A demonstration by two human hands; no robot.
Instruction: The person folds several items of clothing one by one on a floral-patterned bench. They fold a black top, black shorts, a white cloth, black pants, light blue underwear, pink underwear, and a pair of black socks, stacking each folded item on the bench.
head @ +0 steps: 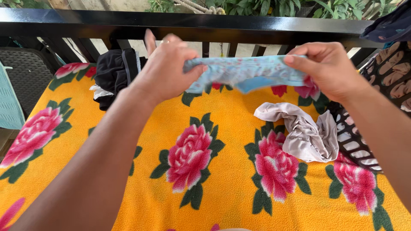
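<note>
A small light blue patterned garment (246,73) is stretched out in the air between both hands, above a yellow blanket (128,188) with pink flowers. My left hand (167,68) pinches its left end. My right hand (327,70) grips its right end. A crumpled beige garment (306,132) lies on the blanket below my right hand. A black garment pile (113,72) sits at the far left of the blanket, behind my left hand.
A black metal railing (214,25) runs across the back, with green plants beyond it. A dark plastic basket (355,147) with a patterned cloth stands at the right. A teal cloth (9,102) hangs over a dark chair at the left.
</note>
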